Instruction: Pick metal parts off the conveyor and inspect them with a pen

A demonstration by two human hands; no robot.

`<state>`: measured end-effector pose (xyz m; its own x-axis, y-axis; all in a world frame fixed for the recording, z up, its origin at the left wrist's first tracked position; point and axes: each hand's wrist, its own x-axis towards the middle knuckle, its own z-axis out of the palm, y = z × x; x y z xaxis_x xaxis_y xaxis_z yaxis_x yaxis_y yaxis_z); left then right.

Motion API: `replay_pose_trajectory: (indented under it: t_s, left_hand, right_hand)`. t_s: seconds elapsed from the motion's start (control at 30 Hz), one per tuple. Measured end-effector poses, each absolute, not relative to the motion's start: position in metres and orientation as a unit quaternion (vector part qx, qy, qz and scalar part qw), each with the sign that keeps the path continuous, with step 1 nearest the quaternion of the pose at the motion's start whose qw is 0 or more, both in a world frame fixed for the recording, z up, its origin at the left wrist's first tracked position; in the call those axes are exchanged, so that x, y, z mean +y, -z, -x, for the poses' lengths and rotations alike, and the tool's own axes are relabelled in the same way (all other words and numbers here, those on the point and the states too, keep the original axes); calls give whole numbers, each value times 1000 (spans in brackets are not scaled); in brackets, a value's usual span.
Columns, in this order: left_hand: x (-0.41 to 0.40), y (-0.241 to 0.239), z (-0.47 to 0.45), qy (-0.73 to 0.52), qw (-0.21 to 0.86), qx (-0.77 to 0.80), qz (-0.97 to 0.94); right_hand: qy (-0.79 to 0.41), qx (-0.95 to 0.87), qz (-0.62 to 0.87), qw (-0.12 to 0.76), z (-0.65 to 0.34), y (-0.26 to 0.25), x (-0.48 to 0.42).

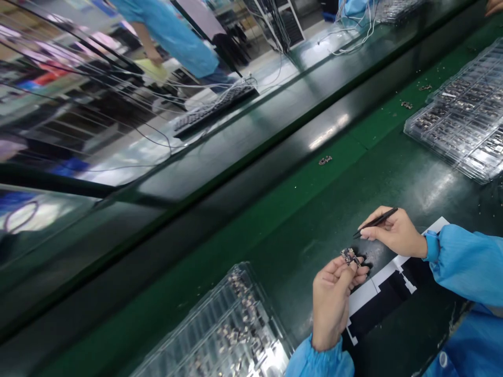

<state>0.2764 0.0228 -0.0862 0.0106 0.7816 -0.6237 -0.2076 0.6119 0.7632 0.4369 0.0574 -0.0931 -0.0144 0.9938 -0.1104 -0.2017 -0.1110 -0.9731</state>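
My left hand [333,298] pinches a small dark circuit part [348,256] between thumb and fingertips, held just above a black-and-white sheet [383,293] on the green bench. My right hand [395,230] grips black tweezers [375,222], whose tips point left and sit a short way up and right of the part, apart from it. Both wrists wear blue sleeves.
A clear plastic tray [231,335] holding several small parts lies at the lower left of my hands. A stack of similar trays [463,120] sits at the far right. Loose parts [325,160] lie on the green mat. A person in blue [173,36] stands beyond the conveyor near a keyboard [214,112].
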Motion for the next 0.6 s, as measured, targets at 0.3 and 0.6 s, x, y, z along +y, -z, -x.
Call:
replay_pose_trajectory:
  t_s: [0.3, 0.6]
  left_hand:
    - [26, 77, -269, -392, 659, 594, -244]
    - [141, 90, -205, -496, 451, 698, -253]
  right_hand:
    - [-600, -392, 496, 489, -438, 92, 55]
    - [-570, -459, 529, 430, -448, 112, 52]
